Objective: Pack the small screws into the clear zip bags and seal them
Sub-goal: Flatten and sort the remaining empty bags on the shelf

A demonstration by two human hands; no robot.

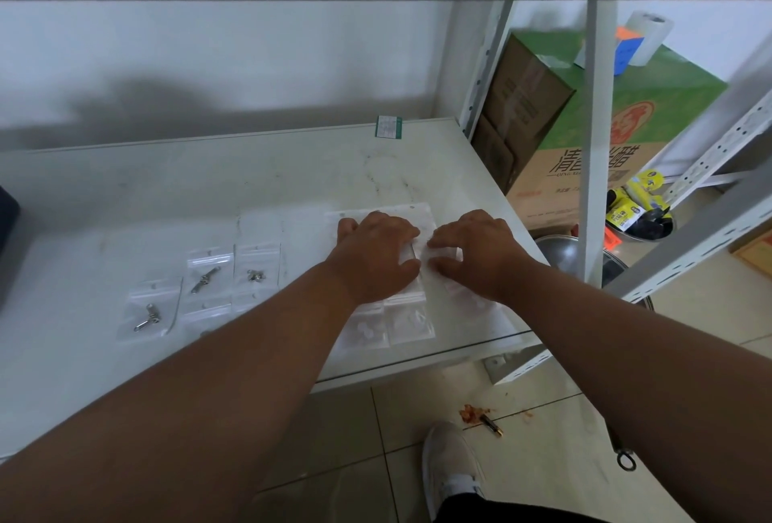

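Observation:
Three clear zip bags with small metal screws lie on the white shelf [250, 171]: one at the front left [150, 309], one beside it [206, 278], one further right [255, 274]. A pile of empty clear zip bags [407, 320] lies at the shelf's right end. My left hand [376, 255] presses flat on that pile, palm down. My right hand [476, 251] rests next to it with fingers bent on the bags. Whether either hand pinches a bag is hidden by the fingers.
A dark object [6, 238] sits at the shelf's left edge, and a small green label [388, 127] at the back. To the right stand a green cardboard box [585, 125], white rack posts [597, 146] and a metal bowl [559, 251]. My shoe [451, 464] is on the tiled floor.

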